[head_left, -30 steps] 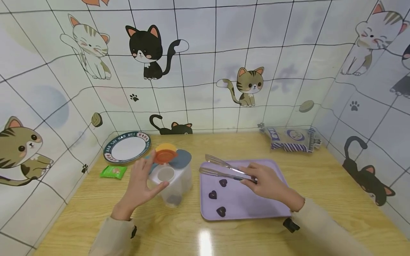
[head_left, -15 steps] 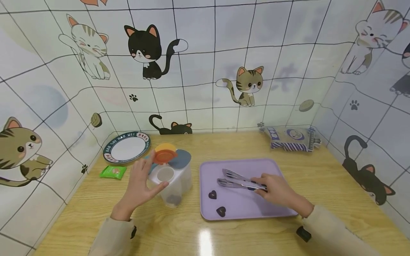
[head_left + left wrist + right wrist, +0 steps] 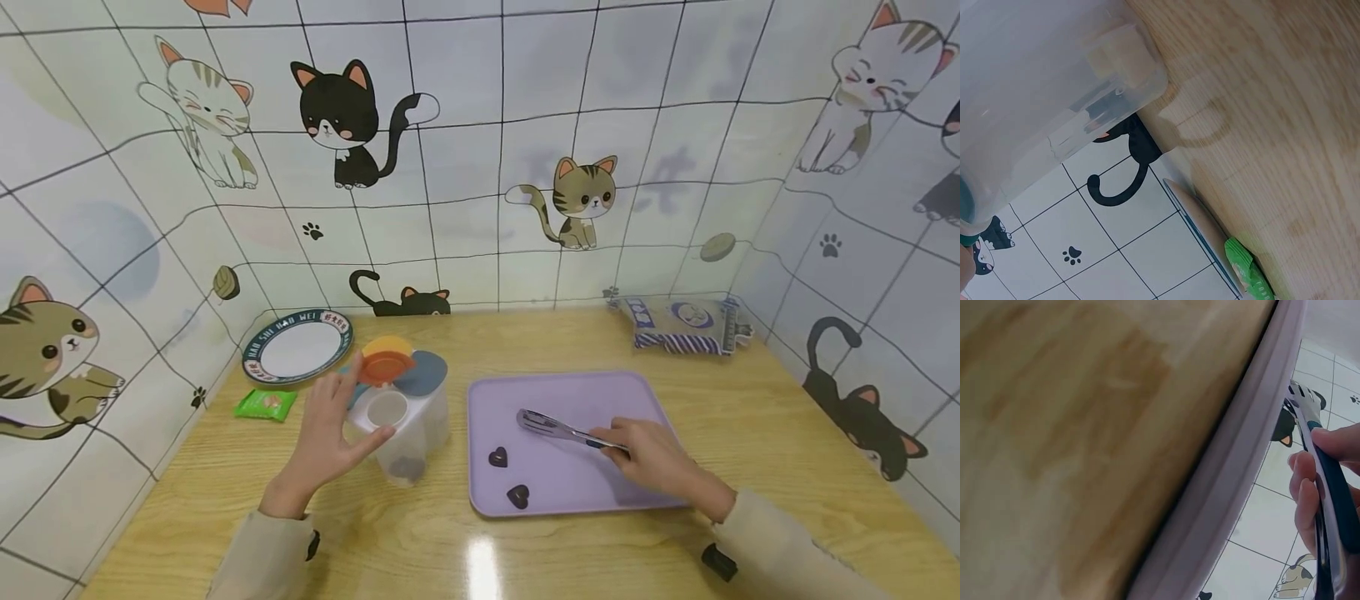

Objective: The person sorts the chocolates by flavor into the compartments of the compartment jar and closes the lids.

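In the head view my right hand (image 3: pixel 654 454) grips a pair of metal tongs (image 3: pixel 570 433) with dark handle grips. The tong arms are squeezed together, their heads low over the purple tray (image 3: pixel 585 492). Two dark heart-shaped chocolates, an upper chocolate (image 3: pixel 498 457) and a lower chocolate (image 3: pixel 518 497), lie on the tray's left side. Whether the tong heads hold a chocolate is hidden. My left hand (image 3: pixel 324 433) holds the translucent storage container (image 3: pixel 431 417), thumb at its front and index finger by the raised orange lid (image 3: pixel 387 367). Its round opening is uncovered, with something dark at the bottom.
A green-rimmed plate (image 3: pixel 298 346) sits at the back left, with a small green packet (image 3: pixel 266 405) in front of it. A sealed bag (image 3: pixel 686 327) lies at the back right. Cat-patterned walls (image 3: pixel 465 167) border the wooden table (image 3: pixel 420 550).
The tongs have moved down and right from above the tray, and their arms have come together. The topmost of three chocolates no longer shows. My left hand and the container stay put.
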The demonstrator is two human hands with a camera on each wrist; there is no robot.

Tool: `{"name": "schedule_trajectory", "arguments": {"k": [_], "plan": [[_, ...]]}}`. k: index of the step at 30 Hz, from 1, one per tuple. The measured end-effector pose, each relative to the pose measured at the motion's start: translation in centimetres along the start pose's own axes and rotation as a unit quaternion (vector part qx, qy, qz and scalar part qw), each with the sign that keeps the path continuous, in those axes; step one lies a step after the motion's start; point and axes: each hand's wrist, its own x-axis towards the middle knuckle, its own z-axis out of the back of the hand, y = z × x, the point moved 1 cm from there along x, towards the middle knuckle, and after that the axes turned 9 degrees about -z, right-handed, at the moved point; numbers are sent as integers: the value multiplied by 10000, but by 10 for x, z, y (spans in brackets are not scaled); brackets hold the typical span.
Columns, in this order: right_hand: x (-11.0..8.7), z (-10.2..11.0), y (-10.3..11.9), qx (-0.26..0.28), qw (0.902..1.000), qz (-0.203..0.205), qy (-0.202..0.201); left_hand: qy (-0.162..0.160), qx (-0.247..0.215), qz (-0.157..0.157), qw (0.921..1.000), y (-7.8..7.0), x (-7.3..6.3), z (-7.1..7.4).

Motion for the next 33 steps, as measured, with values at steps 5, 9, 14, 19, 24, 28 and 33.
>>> {"name": "schedule_trajectory", "arguments": {"k": [5,9,14,19,24,28,33], "plan": [[1,3,1,180,9997,-55,-130,-12,23,-14,10000,0,0,0],[4,8,3,247,9994,28,-254,-100,69,-67,9999,2,-1,-1],[7,16,10,229,9990,282,-271,-26,54,-23,10000,2,-1,-1],[15,25,28,263,9969,573,-478,50,28,29,10000,0,-1,-1],[30,35,52,593,9922,870,-664,23,24,32,10000,1,-2,-1],[44,42,74,815,9882,1083,-708,-54,31,-33,10000,0,-2,-1],[61,46,101,928,9815,1478,-793,-161,99,-118,9998,1,-2,-2]]}}
